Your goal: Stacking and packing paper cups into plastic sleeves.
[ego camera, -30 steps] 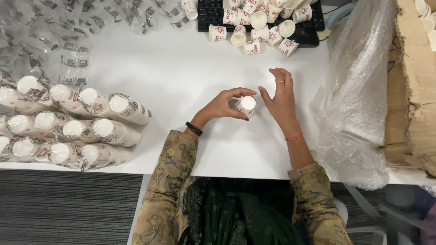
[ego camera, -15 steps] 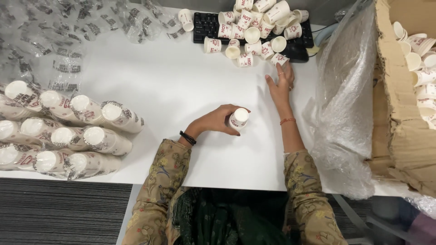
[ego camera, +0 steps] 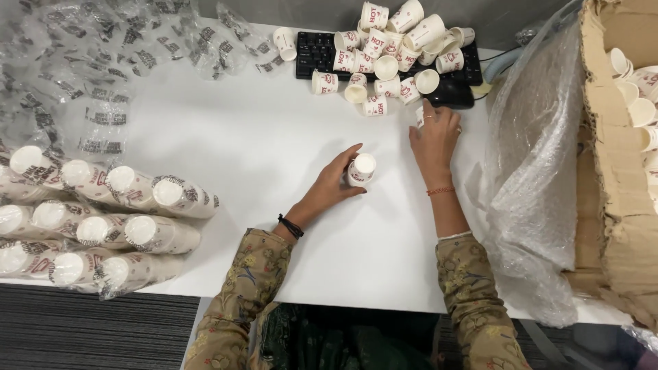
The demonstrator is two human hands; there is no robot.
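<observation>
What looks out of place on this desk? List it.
Loose paper cups are heaped over the black keyboard, some tipped on their sides. The cardboard box at the right has a torn, ragged edge. The left hand holds a short cup stack; the right hand reaches into the heap.

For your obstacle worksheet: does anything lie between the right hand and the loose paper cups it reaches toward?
Nothing visible does. The right hand already touches one small cup at the edge of the loose pile.
</observation>
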